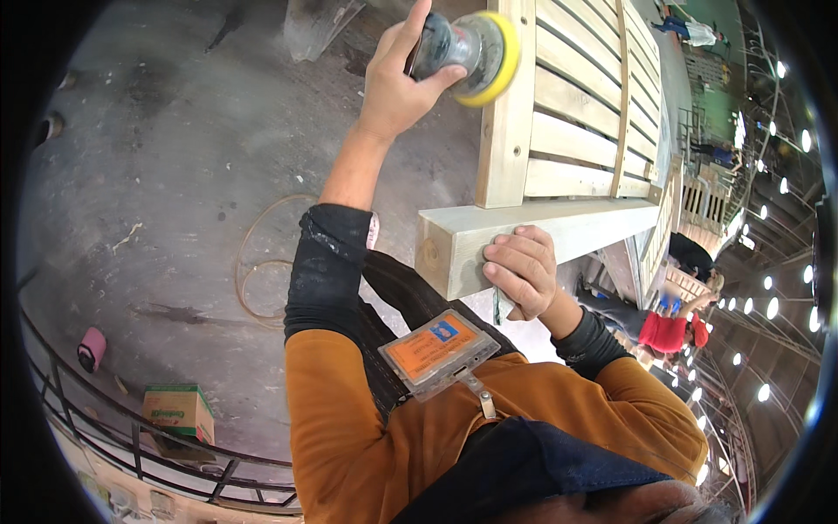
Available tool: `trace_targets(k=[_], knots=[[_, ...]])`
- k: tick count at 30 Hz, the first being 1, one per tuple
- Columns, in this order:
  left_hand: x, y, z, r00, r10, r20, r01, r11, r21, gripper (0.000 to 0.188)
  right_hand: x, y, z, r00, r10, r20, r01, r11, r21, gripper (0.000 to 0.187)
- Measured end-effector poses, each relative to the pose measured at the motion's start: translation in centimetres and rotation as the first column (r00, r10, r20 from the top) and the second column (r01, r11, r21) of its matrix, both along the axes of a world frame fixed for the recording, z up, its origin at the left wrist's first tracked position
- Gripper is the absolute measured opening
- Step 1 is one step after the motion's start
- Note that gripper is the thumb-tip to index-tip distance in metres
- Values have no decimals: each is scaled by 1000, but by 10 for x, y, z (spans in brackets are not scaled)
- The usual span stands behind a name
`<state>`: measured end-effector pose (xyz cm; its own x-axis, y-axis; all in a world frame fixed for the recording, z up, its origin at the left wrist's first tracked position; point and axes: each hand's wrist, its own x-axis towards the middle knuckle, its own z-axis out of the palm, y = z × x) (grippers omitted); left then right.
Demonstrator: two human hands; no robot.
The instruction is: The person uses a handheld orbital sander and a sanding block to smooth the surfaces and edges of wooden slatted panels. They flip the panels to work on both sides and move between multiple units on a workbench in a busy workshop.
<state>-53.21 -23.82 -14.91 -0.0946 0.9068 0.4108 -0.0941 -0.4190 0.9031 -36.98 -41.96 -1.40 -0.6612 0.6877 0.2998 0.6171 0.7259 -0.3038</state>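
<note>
My left hand (397,92) is closed around the body of a round power sander (467,52). The sander's yellow pad (504,57) is up against, or very close to, the edge of a pale wooden slatted frame (508,148). A thick wooden post (541,236) joins the frame's near end. My right hand (524,271) grips this post near its squared end, fingers bent over its face. A small greenish-grey scrap (502,306) shows under the right fingers; I cannot make out what it is.
A thin hose (240,271) lies coiled on the grey concrete floor. Farther left are a pink object (92,349), a green and red cardboard box (179,406) and a black metal railing (140,437). A person in a red shirt (663,332) works at right, beside more wooden frames.
</note>
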Motion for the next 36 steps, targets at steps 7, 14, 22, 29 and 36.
trace_targets(k=[7,14,22,29,36], knots=[[-12,-81,-8,997,-71,-1,70,989,-134,90,1,2,5,981,56,-186,-81,988,-130,37],[-7,-32,-16,995,-72,66,85,969,-230,90,0,8,6,962,59,-265,-122,967,-226,46],[-14,-4,1,980,-162,118,191,933,-306,91,2,6,5,960,67,-272,-135,962,-239,45],[-18,-13,10,971,-139,196,198,927,-318,96,-1,8,8,954,-4,-300,-87,953,-291,37],[-15,-18,0,958,-205,200,262,909,-324,93,-18,-50,2,771,-557,-307,540,829,-148,34]])
